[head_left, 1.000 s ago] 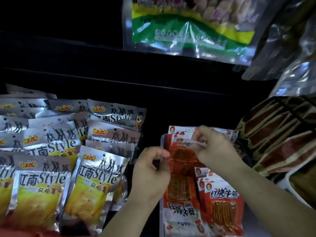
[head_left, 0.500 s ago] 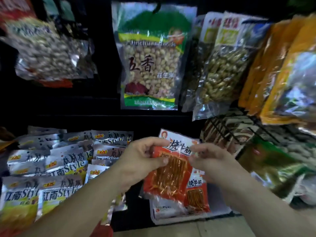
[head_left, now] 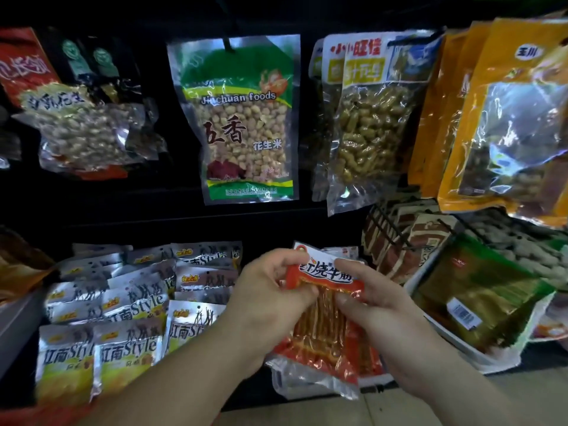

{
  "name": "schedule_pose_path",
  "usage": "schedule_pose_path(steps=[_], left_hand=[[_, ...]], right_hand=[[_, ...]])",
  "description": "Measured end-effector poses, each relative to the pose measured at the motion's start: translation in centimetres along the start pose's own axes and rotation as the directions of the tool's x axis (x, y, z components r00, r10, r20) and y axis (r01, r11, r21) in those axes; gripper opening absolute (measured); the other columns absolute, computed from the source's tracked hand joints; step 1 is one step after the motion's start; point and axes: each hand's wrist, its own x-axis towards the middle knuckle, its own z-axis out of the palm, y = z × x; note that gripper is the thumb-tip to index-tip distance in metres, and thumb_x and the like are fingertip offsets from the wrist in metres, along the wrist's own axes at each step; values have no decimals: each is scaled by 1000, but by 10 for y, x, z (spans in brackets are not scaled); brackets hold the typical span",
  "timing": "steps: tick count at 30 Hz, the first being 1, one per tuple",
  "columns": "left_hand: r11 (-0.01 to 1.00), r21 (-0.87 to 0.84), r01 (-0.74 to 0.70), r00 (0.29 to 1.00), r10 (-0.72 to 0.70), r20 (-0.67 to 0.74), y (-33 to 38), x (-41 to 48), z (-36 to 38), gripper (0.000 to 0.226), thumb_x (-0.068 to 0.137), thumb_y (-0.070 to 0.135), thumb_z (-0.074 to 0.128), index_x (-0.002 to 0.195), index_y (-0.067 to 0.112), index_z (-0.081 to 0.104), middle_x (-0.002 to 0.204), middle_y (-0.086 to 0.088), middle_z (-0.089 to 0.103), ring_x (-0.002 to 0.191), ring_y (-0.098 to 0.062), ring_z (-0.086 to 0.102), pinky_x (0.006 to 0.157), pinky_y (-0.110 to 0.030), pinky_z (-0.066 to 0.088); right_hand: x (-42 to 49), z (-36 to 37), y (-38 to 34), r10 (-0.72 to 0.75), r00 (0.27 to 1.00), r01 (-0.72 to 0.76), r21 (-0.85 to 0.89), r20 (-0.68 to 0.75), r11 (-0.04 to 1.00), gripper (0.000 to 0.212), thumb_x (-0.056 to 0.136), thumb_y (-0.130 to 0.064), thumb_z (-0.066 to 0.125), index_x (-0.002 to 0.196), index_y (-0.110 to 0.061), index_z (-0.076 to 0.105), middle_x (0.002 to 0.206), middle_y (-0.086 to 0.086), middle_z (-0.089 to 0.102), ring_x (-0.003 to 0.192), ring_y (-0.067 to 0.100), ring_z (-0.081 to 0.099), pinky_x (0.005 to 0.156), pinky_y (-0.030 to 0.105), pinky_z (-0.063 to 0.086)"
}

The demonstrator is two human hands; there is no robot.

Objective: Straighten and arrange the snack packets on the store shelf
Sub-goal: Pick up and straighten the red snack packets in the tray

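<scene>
Alt text: one red snack packet (head_left: 325,318) lifted off the shelf and held upright between both hands. With the left hand (head_left: 270,290), fingers curled round the packet's upper left edge and thumb pressed on the front. With the right hand (head_left: 378,305), fingers bent and clamped on the upper right edge of the wrapper. Just below the fingers, more red packets (head_left: 367,356) in a pale tray (head_left: 307,390), heaped loosely and overlapping rather than squared up. Left of the fingers, rows of silver-and-yellow packets (head_left: 129,348) in fairly even overlapping ranks, seemingly tidy already. Right of the fingers, a wire rack (head_left: 390,229) of brown packets (head_left: 424,241) and a white bin (head_left: 445,333) of greenish bags (head_left: 479,290), their order hard to judge in the dim light. Above the fingers and well clear, a hanging bag of peanuts (head_left: 246,127) among other nut bags. Probably mid-job: one packet in hand for smoothing, not yet set back, with the red heap beneath left to straighten. Little in the way of returning it, apart from that loose heap, likely to slide or crumple under a careless press.
</scene>
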Motion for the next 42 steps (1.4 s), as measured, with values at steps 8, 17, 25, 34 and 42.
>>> schedule_pose_path(steps=[8,17,25,34,42], left_hand=[[998,-17,52,962,-46,271,-9,-8,-8,78,81,-5,81,133,49,59,135,1,65,109,-26,72,83,-48,63],[998,-63,-27,976,40,212,-11,-9,-5,77,81,-9,79,138,39,57,131,9,68,112,-13,70,83,-35,62],[942,244,-231,938,149,312,-13,-14,5,32,89,-1,70,104,27,68,91,-1,71,82,-20,72,75,-43,63],[968,193,-161,985,144,100,-26,-1,-7,40,85,25,84,109,52,67,122,13,62,106,-5,64,79,-17,55],[998,64,-6,961,-12,275,-34,0,5,79,78,14,88,131,62,55,145,2,52,124,-26,62,97,-41,59]], right_hand=[[-1,-21,0,-19,1000,17,97,12,995,71,90,-11,76,144,-49,50,119,-4,75,103,20,76,80,46,63],[-7,-18,1,-48,987,69,-134,152,989,97,79,19,76,138,-55,54,125,-6,71,96,22,76,71,36,62],[-7,-6,4,-205,971,215,-75,121,974,45,97,-27,69,128,-60,64,130,-33,63,119,-5,63,102,33,55],[1,-19,16,-152,988,151,-77,4,985,63,105,-1,54,131,-58,60,142,-22,58,130,2,57,102,37,55],[7,-18,22,-92,991,90,-24,-100,996,61,106,-7,55,140,-58,50,132,-11,68,117,16,68,95,50,59]])
